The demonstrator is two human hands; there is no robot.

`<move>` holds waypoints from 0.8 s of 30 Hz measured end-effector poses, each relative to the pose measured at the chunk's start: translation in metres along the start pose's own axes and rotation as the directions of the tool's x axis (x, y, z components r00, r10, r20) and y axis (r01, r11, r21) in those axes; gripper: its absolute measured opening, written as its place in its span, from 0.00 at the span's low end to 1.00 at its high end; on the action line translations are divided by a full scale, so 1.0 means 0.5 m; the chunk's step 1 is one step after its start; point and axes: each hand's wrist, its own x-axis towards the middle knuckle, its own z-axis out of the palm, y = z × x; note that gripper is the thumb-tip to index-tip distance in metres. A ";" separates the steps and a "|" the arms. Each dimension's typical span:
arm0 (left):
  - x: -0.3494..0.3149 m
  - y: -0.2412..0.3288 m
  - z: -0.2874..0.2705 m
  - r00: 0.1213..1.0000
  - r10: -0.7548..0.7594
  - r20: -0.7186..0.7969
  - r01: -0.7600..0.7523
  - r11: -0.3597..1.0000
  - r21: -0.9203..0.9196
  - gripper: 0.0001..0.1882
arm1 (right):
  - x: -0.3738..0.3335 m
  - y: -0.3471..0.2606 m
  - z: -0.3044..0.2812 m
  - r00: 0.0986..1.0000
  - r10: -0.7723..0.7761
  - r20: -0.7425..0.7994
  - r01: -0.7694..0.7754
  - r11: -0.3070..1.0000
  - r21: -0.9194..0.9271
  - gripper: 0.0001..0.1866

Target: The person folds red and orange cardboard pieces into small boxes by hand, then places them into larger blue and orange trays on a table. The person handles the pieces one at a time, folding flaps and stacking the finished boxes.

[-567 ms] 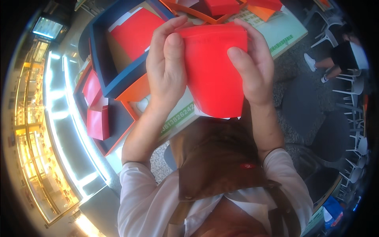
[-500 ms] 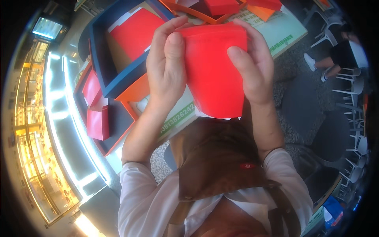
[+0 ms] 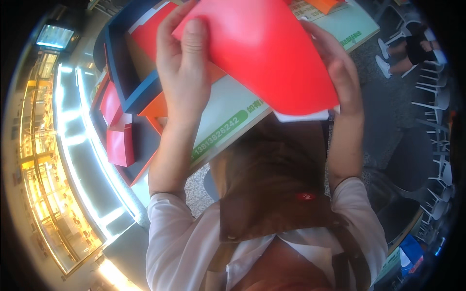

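Observation:
A red paper carton (image 3: 272, 53), its sheet curved and glossy with a white flap showing at the lower edge, is held up in front of me over the table. My left hand (image 3: 182, 58) grips its left side, thumb lying on the red face and fingers behind. Along the right edge my right hand (image 3: 342, 72) is wrapped, its fingers partly hidden behind the carton. Its upper end runs out of the view.
Left of my hands stands a dark blue box (image 3: 153, 87) holding a red sheet. Beside it, an orange-edged tray (image 3: 143, 162) contains a small red carton (image 3: 120, 145). The table (image 3: 228, 121) has a printed top. Chairs (image 3: 439, 179) line the right, where a seated person's legs show.
The red carton has come up closer and turned, its lower end swinging right. My right hand has shifted right and lower along its edge; my left hand has moved left and up.

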 end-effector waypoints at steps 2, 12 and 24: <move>0.005 -0.004 -0.018 0.999 0.026 -0.041 -0.025 1.000 0.008 0.27 | -0.042 0.006 -0.014 0.998 0.051 -0.022 -0.050 0.998 0.050 0.55; 0.014 0.011 -0.022 0.976 -0.219 -0.002 0.207 0.923 -0.325 0.21 | -0.097 -0.018 0.035 0.939 -0.131 -0.317 0.057 0.971 -0.233 0.16; 0.020 0.083 -0.078 0.860 -0.168 0.482 0.048 0.966 0.253 0.56 | -0.076 -0.156 -0.089 0.980 -0.197 0.013 0.162 0.770 -0.616 0.13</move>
